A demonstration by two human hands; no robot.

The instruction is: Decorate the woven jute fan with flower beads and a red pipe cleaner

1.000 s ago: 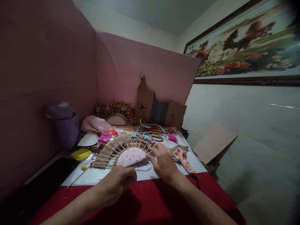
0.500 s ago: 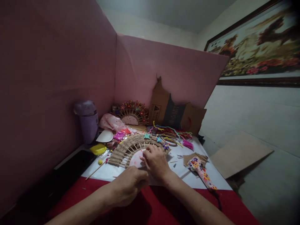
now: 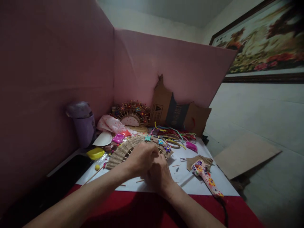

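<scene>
- Over the near side of the woven fan (image 3: 120, 154), the left hand (image 3: 142, 158) arches against the right hand (image 3: 160, 174), wrists bent inward; fingers curl, but whether they grip anything cannot be told.
- Beneath, the fan lies on a white sheet (image 3: 194, 188); downward pressure could snap its thin sticks (image 3: 128, 154).
- Farther along its rim, a stray knuckle could dislodge the purple flower (image 3: 167, 148).

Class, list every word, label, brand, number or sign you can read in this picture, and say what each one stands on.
No word, brand or number reads clearly.
Torn cardboard: a triangle sign; the small marks under it are too small to read.
Dark blue band on that cardboard: lettering, too blurred to read.
Framed picture: small dark marks at upper left, too small to read.
</scene>
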